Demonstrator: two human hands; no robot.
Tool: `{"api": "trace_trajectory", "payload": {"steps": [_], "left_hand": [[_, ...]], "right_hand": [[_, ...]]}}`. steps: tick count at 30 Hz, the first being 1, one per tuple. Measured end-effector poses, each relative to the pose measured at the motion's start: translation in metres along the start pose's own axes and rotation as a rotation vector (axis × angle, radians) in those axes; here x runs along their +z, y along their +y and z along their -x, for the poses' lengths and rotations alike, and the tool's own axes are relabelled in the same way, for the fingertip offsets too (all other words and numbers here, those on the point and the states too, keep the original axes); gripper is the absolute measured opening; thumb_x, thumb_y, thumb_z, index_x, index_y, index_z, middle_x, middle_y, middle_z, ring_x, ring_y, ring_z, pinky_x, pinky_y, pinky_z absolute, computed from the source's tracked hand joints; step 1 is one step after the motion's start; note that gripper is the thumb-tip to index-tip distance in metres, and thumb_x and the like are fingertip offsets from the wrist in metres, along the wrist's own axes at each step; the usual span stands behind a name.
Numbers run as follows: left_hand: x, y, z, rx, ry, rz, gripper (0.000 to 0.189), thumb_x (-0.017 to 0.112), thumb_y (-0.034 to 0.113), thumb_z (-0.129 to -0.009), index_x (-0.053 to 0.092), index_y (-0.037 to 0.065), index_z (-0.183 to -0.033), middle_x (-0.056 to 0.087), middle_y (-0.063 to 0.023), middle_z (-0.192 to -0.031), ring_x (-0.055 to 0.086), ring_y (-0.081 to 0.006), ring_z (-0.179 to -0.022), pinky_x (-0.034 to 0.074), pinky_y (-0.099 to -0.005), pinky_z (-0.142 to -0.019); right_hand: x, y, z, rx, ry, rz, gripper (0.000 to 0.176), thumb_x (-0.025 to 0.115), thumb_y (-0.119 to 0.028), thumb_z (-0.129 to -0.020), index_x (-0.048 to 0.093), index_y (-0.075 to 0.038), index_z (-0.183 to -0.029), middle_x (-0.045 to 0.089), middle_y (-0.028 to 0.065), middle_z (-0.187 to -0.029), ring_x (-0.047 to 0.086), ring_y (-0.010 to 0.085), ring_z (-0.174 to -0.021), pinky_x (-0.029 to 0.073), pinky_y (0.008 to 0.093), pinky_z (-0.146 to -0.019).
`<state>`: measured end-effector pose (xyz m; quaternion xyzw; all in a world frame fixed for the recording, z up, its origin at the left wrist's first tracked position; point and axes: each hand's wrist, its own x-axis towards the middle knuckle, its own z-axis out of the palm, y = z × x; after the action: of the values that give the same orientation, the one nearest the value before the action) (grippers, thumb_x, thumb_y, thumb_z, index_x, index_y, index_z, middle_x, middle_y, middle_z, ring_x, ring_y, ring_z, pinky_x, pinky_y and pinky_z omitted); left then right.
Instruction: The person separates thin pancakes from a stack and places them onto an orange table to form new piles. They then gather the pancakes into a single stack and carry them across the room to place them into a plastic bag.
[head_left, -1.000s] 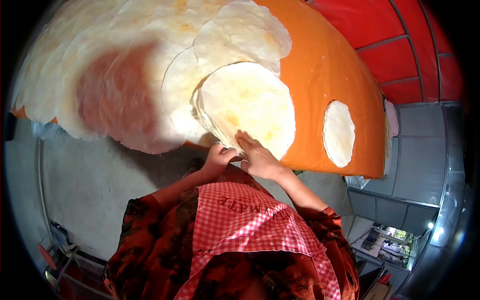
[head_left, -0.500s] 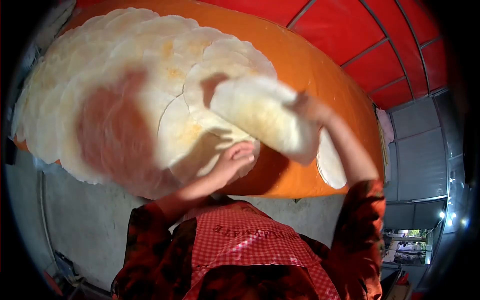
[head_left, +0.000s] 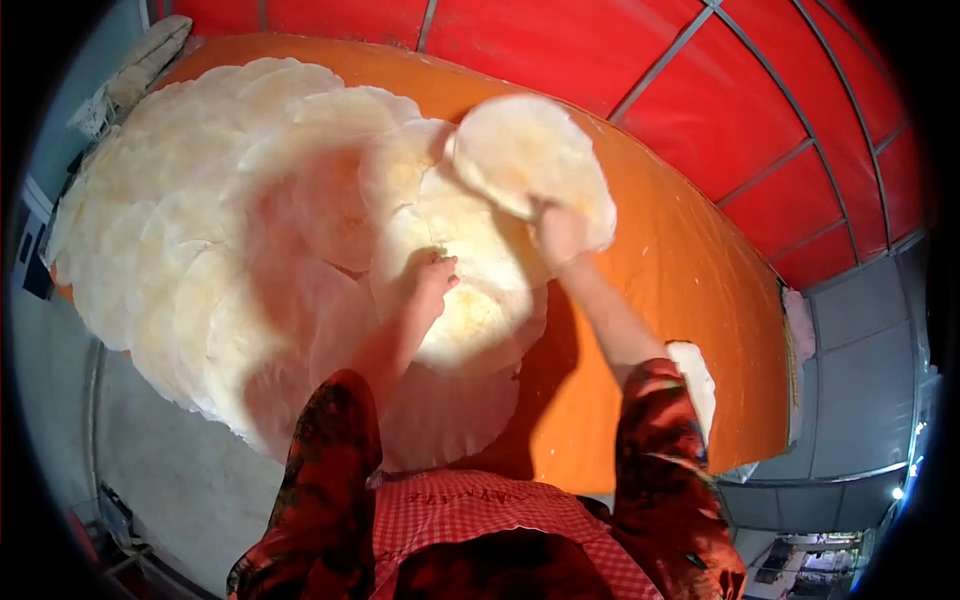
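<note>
Orange covering tops a broad, long counter (head_left: 735, 290), with many thin, pale rounds resembling flatbread (head_left: 165, 225) overlapping like shingles across its left and middle parts. Two bare hands reach over it from the bottom edge. The person's right hand (head_left: 560, 235) is closed, thumb uppermost, on the near edge of one lifted round (head_left: 530, 155), which is tilted above the counter's far middle portion, pale with faint tan patches; the hand is slightly blurred. The left hand (head_left: 437, 280), nearer the centre, is low over the overlapping rounds, its fingers loosely bent; whether it touches or pinches the one beneath cannot be told. To the right, partly hidden by the right sleeve (head_left: 660, 425), one separate round (head_left: 695, 385) lies on the orange covering. The person wears dark red patterned sleeves and a red-and-white checked apron (head_left: 470, 515) with lettering across it. Red panels (head_left: 520, 45) with grey metal bars stand along the far side, and grey floor (head_left: 180, 425) shows at lower left. Shadows fall across the rounds.
</note>
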<state>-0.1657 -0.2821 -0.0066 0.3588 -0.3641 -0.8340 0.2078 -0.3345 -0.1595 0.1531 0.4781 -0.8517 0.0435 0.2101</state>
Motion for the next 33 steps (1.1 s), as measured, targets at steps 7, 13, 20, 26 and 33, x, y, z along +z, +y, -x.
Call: {"api": "trace_trajectory", "payload": {"steps": [7,13,20,26,33], "left_hand": [[0.008,0.005,0.000,0.139,0.079,-0.333,0.018,0.063,0.010,-0.084,0.052,0.008,-0.097,0.053,-0.0023,-0.090,0.054,-0.0151,-0.082,0.050,-0.0301,-0.071],[0.017,-0.009,-0.027,0.179,0.171,-0.487,0.016,0.059,0.009,-0.086,0.054,0.006,-0.101,0.057,-0.0041,-0.087,0.054,-0.0143,-0.072,0.049,-0.0293,-0.062],[0.034,0.018,-0.024,-0.001,0.137,-0.252,0.012,0.058,0.011,-0.086,0.057,0.007,-0.098,0.059,-0.0037,-0.083,0.055,-0.0136,-0.065,0.048,-0.0274,-0.057],[0.028,0.014,-0.031,-0.011,0.069,-0.280,0.015,0.058,0.023,-0.087,0.060,0.010,-0.095,0.060,-0.0016,-0.084,0.056,-0.0132,-0.067,0.047,-0.0273,-0.060],[0.035,0.021,-0.018,-0.065,-0.004,0.007,0.037,0.060,0.030,-0.085,0.053,0.012,-0.117,0.057,-0.0027,-0.104,0.055,-0.0149,-0.096,0.044,-0.0322,-0.077]], "right_hand": [[0.093,-0.042,0.043,-0.082,-0.044,-0.173,0.019,0.060,-0.015,-0.077,0.063,-0.010,-0.095,0.067,0.0088,-0.091,0.067,0.0264,-0.084,0.056,0.0380,-0.065],[0.097,-0.066,0.032,-0.036,-0.200,-0.006,0.019,0.056,-0.009,-0.076,0.061,-0.007,-0.094,0.064,0.0088,-0.085,0.065,0.0242,-0.083,0.054,0.0356,-0.059],[0.093,-0.080,0.027,-0.037,-0.167,-0.061,0.018,0.054,-0.010,-0.079,0.060,-0.006,-0.095,0.060,0.0099,-0.098,0.060,0.0262,-0.095,0.053,0.0347,-0.073],[0.094,-0.080,0.030,-0.021,-0.235,-0.162,0.034,0.059,-0.017,-0.078,0.058,-0.005,-0.110,0.058,0.0138,-0.117,0.056,0.0310,-0.108,0.052,0.0391,-0.083],[0.102,-0.077,0.050,0.112,-0.049,-0.225,0.049,0.069,-0.021,-0.075,0.057,-0.010,-0.121,0.056,0.0099,-0.128,0.054,0.0313,-0.115,0.052,0.0484,-0.082]]}}
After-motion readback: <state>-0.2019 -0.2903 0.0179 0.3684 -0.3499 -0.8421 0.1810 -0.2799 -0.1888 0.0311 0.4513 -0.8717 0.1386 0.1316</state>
